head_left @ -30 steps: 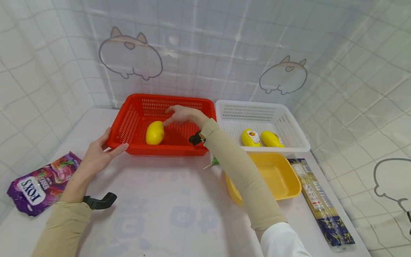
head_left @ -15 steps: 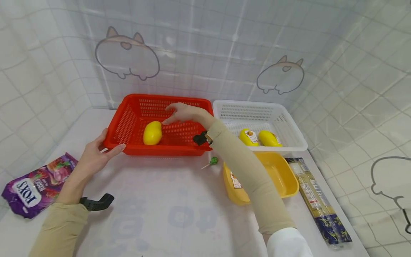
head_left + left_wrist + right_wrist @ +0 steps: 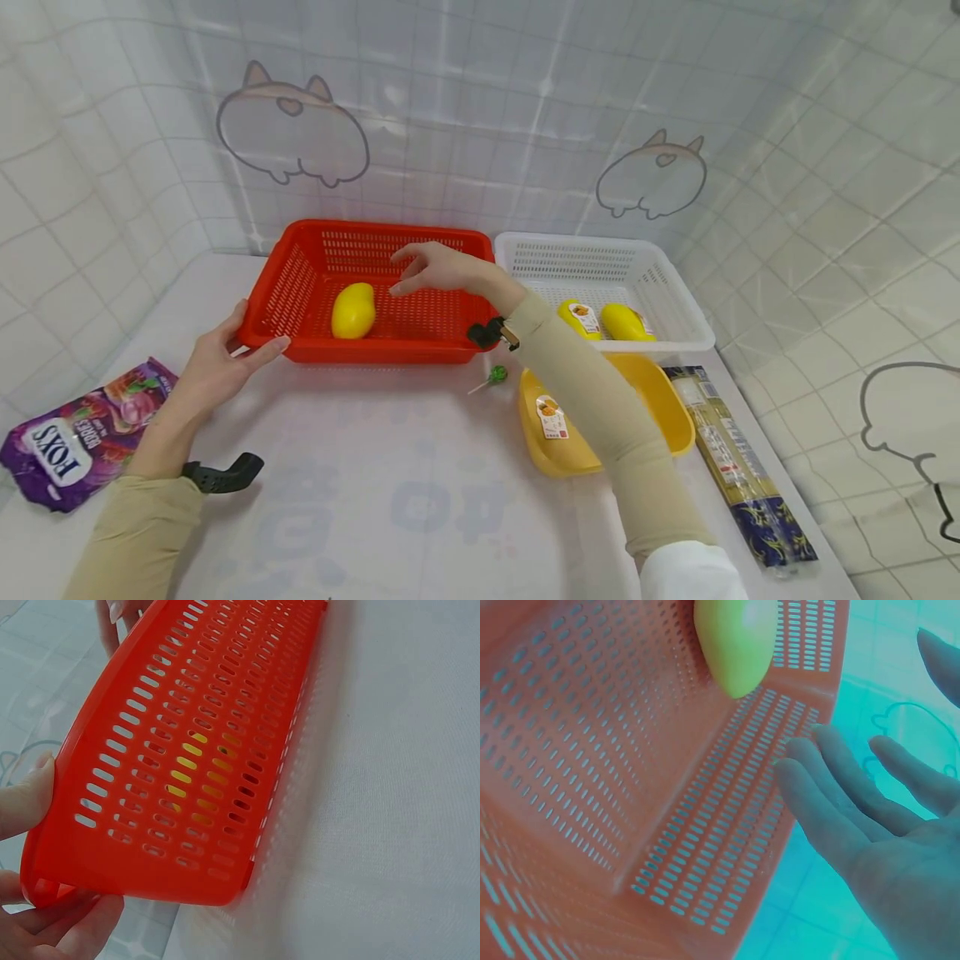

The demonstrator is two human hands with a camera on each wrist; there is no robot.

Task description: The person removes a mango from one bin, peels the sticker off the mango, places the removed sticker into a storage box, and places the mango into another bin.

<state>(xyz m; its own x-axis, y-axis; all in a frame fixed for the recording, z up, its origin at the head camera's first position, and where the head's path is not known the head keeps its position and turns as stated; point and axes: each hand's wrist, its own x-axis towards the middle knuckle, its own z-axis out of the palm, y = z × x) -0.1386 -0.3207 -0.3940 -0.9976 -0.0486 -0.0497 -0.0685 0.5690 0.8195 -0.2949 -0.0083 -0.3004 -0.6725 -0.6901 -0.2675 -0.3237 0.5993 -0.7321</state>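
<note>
Gripping the red basket (image 3: 375, 352) at its eight o'clock corner, twelve being toward the back wall in the head view, the person's left hand (image 3: 225, 358) has its thumb and fingers pinched about the rim. The right hand (image 3: 438, 268) is inside the basket's outline, fingers spread apart and bent a little, with nothing between them. A yellow fruit (image 3: 353, 311) lies within the basket, toward nine o'clock from its middle. The right fingertips are at about two o'clock from this fruit, near it but apart, and the right wrist view shows a gap between them. Through the slots of the basket's wall, the left wrist view shows patches of yellow.

At three o'clock from the red basket, just beside it, is a white basket (image 3: 678, 343) with two labelled yellow fruits (image 3: 627, 322) at its six o'clock side. At four o'clock are a green lollipop (image 3: 498, 374) and, farther out, a yellow bowl (image 3: 660, 408), partly hidden by the right sleeve (image 3: 600, 417); a white label (image 3: 552, 417) shows at the bowl's nine o'clock side. Beyond the bowl lies a long blue-and-gold packet (image 3: 738, 467). At eight o'clock from the red basket, past the left hand, is a purple bag (image 3: 90, 433).
</note>
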